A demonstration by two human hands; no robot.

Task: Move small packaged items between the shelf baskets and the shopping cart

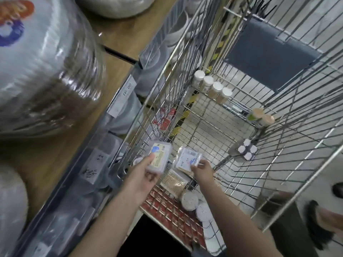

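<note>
From the head camera, your left hand (143, 175) grips a flat clear plastic box with a yellow and blue label (158, 157), thumb on top and fingers curled underneath, holding it over the near left corner of the wire shopping cart (289, 145). Your right hand (201, 172), just to the right of it, pinches a small white packet with blue print (187, 160) by its near edge; the two packages sit close together but apart. Directly beneath your hands, on the cart floor, lie a clear box of wooden sticks (174, 182), round white-lidded tubs (189, 200) and a red patterned pack (167, 210). Beyond your hands, at the far end of the cart, stands a row of four white-capped bottles (213, 88); to the far right are two tan-topped cups (261, 116) and a four-pack of small white-capped items (247, 149). Left of your left hand runs the wooden shelf (118, 38) with price tags (123, 98) on its edge and a large clear wrapped stack (42, 71) on top
</note>
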